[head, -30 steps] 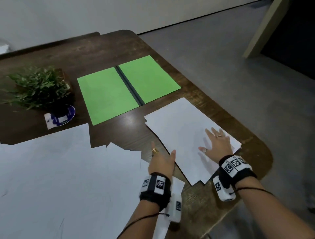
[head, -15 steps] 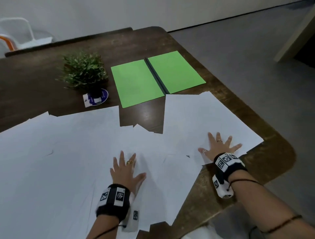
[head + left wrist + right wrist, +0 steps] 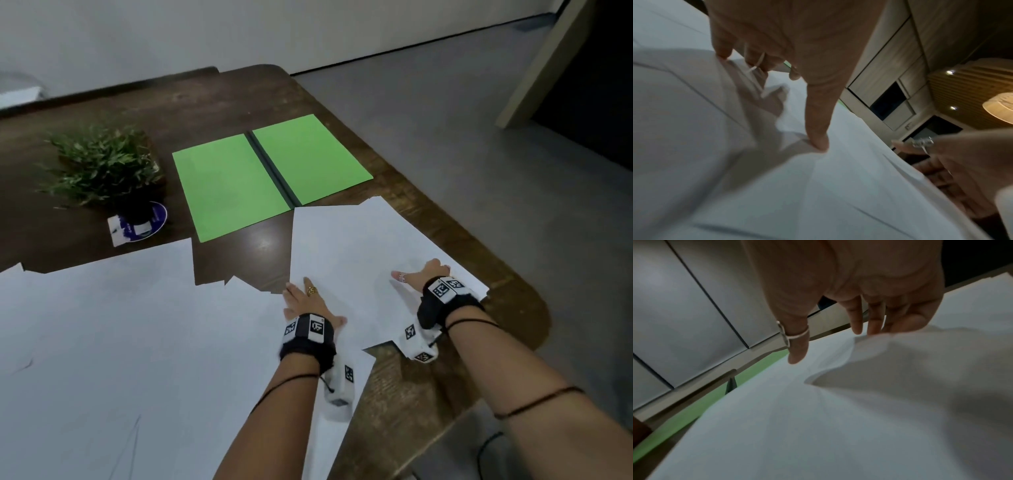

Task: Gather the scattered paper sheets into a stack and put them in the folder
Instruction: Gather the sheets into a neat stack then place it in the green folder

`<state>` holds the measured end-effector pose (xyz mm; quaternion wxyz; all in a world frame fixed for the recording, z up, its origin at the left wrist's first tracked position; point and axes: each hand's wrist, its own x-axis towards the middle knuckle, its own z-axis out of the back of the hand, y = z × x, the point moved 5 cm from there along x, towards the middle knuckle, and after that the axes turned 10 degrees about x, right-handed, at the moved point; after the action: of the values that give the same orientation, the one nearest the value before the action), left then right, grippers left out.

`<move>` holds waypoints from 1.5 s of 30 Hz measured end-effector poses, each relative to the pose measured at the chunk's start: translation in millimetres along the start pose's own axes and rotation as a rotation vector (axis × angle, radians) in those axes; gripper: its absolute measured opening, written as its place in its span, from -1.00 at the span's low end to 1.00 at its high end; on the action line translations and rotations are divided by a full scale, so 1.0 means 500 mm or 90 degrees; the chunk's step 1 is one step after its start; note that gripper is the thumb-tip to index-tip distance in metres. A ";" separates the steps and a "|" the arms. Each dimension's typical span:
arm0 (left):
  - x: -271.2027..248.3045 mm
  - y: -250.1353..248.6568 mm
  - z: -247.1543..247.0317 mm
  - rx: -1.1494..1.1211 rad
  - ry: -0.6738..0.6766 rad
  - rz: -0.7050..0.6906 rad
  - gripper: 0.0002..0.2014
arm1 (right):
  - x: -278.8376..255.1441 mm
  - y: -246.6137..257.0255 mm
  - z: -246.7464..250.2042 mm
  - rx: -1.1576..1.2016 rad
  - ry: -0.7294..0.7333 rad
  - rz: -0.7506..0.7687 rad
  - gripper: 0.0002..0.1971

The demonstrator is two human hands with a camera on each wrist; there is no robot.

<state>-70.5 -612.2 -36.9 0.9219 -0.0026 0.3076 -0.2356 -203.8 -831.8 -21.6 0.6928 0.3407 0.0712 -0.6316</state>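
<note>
both hands flat, fingers spread: left hand [image 3: 305, 303] and right hand [image 3: 423, 275] on paper sheets [image 3: 346, 253]; open green folder [image 3: 270, 174] just beyond, far-left.

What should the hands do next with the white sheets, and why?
Probably slide the left hand rightward, sweeping the spread sheets under it toward the pile under the right hand. Most sheets lie scattered left, and the open green folder is empty.

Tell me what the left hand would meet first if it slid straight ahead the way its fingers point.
Probably the white sheets under the left hand, then a strip of bare table, and next the near edge of the open green folder; depth is unclear.
</note>
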 end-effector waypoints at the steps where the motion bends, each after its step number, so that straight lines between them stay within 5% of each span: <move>1: 0.001 -0.007 -0.006 0.029 0.004 -0.006 0.20 | 0.006 0.002 -0.005 0.010 0.009 0.003 0.06; 5: -0.005 -0.019 -0.005 0.085 -0.027 -0.029 -0.07 | 0.030 0.011 -0.010 0.002 0.014 0.041 -0.11; 9: -0.008 -0.037 0.035 -0.081 -0.131 -0.022 -0.39 | 0.061 0.031 0.055 -0.057 -0.094 0.075 -0.17; 15: 0.011 -0.053 0.046 -0.284 -0.089 0.166 -0.49 | 0.113 0.051 0.090 -0.090 -0.006 0.049 0.00; 31: 0.016 -0.146 0.039 -0.375 -0.053 0.237 -0.64 | 0.157 0.061 0.084 -0.014 0.042 0.031 -0.13; 36: 0.028 -0.143 0.038 -0.381 -0.051 0.250 -0.63 | 0.154 0.070 0.073 0.021 0.080 0.057 -0.37; 45: 0.025 -0.154 0.041 -0.413 -0.050 0.253 -0.77 | 0.150 0.070 0.078 -0.044 0.127 0.044 -0.22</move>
<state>-83.2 -688.8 -15.8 0.9119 -0.2439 0.3250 0.0577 -170.1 -916.8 -18.2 0.7151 0.3801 0.1491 -0.5674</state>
